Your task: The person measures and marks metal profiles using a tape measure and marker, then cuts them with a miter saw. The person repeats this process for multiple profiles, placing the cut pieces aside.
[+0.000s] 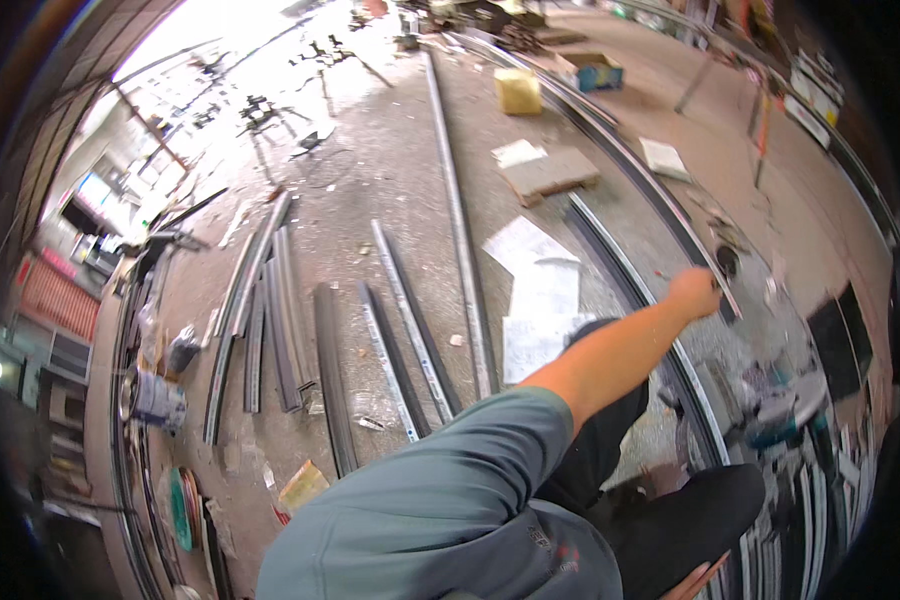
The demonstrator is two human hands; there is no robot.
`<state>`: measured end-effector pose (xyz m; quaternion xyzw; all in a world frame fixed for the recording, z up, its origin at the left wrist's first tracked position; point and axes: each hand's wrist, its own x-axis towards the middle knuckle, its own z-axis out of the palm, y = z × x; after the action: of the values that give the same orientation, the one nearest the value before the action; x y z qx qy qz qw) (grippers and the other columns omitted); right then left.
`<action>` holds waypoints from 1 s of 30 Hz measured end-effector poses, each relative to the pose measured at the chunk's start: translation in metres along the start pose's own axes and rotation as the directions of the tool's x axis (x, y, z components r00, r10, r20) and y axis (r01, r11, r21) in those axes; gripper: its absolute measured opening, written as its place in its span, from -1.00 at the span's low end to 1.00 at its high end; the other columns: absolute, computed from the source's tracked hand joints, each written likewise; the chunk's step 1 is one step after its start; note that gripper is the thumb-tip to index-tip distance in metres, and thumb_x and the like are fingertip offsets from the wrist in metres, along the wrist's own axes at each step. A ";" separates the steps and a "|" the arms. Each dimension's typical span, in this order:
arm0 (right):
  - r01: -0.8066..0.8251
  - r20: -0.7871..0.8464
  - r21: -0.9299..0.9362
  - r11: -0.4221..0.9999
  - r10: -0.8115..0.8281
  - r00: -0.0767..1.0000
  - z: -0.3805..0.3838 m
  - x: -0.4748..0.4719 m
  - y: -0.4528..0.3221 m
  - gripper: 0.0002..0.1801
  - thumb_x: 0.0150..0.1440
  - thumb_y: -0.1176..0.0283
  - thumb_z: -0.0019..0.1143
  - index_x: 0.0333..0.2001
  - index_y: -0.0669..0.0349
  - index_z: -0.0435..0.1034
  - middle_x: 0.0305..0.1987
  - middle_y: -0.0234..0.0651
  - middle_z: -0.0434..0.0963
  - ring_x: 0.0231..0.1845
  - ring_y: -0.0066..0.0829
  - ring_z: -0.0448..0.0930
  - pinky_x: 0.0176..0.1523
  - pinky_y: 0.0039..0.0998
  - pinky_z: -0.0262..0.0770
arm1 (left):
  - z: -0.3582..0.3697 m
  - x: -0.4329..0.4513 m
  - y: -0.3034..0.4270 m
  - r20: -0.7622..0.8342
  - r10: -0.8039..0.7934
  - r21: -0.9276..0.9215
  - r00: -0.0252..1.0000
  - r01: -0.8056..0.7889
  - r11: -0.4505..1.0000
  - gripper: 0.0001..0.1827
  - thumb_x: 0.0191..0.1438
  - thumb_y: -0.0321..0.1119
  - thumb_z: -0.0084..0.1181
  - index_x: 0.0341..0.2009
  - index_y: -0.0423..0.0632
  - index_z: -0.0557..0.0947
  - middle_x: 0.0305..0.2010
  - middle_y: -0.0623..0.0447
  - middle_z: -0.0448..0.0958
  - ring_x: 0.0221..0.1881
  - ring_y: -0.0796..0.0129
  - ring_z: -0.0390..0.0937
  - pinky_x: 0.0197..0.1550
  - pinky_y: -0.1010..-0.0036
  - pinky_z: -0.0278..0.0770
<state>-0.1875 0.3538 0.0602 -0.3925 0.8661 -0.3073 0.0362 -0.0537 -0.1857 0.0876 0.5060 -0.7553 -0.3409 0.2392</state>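
Note:
My left hand (694, 293) reaches out with curled fingers over the near end of a long metal profile (664, 196), and it appears to grip the edge. A small reddish tip shows just left of the fist; I cannot tell what it belongs to. Under my forearm runs a second dark metal profile (615, 251) with a pale strip, passing beside my bent knees. Paper sheets (544, 289) with faint markings lie on the floor left of it. Only part of my right hand (696, 579) shows, at the bottom edge by my leg; its grip is hidden.
A long metal bar (454, 187) and several shorter profiles (412, 322) lie across the floor to the left. A board (551, 174), a yellow block (517, 91) and a cardboard box (591, 71) are farther off. A paint can (154, 401) stands left. Power tools (784, 420) lie right.

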 end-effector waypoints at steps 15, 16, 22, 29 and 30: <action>0.220 0.317 -0.210 0.953 -0.146 0.937 0.021 -0.004 0.041 -0.31 0.26 -0.05 0.07 0.35 0.07 0.24 0.31 0.01 0.37 0.29 0.00 0.39 0.33 -0.09 0.27 | -0.029 -0.064 -0.047 0.128 -0.058 0.362 0.990 0.008 0.932 -0.63 0.00 -0.12 0.20 -0.19 -0.09 0.76 -0.03 -0.16 0.67 0.10 -0.05 0.58 0.24 -0.05 0.33; 0.221 0.325 -0.210 0.952 -0.145 0.935 0.022 -0.005 0.042 -0.31 0.26 -0.05 0.07 0.35 0.07 0.25 0.30 0.01 0.37 0.28 0.00 0.40 0.32 -0.09 0.27 | -0.028 -0.065 -0.046 0.134 -0.060 0.374 0.989 0.005 0.927 -0.63 -0.01 -0.12 0.20 -0.20 -0.10 0.76 -0.04 -0.17 0.67 0.10 -0.06 0.58 0.25 -0.06 0.31; 0.226 0.358 -0.234 0.946 -0.132 0.924 0.017 -0.016 0.053 -0.35 0.26 -0.03 0.07 0.32 0.07 0.27 0.25 0.01 0.39 0.24 0.01 0.41 0.28 -0.08 0.29 | -0.020 -0.069 -0.035 0.178 -0.015 0.366 0.984 -0.052 0.929 -0.64 -0.01 -0.15 0.19 -0.22 -0.13 0.76 -0.05 -0.20 0.67 0.07 -0.09 0.59 0.32 -0.12 0.21; 0.233 0.383 -0.248 0.940 -0.127 0.915 0.015 -0.027 0.057 -0.38 0.26 0.00 0.06 0.28 0.08 0.29 0.21 0.01 0.41 0.19 0.02 0.43 0.23 -0.07 0.31 | -0.013 -0.071 -0.024 0.259 -0.018 0.388 0.966 -0.087 0.917 -0.59 0.01 -0.11 0.18 -0.14 -0.11 0.76 -0.02 -0.19 0.66 0.12 -0.08 0.57 0.41 -0.18 0.07; 0.236 0.386 -0.251 0.939 -0.126 0.914 0.015 -0.028 0.058 -0.39 0.26 0.00 0.06 0.28 0.08 0.29 0.20 0.01 0.42 0.18 0.02 0.43 0.22 -0.07 0.31 | -0.011 -0.070 -0.024 0.267 -0.012 0.377 0.964 -0.093 0.921 -0.59 0.01 -0.11 0.18 -0.13 -0.10 0.76 -0.02 -0.18 0.66 0.13 -0.07 0.57 0.42 -0.18 0.05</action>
<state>-0.2019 0.3951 0.0104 -0.5230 0.8395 -0.0997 0.1089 -0.0052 -0.1297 0.0761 0.4773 -0.8431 -0.2446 0.0390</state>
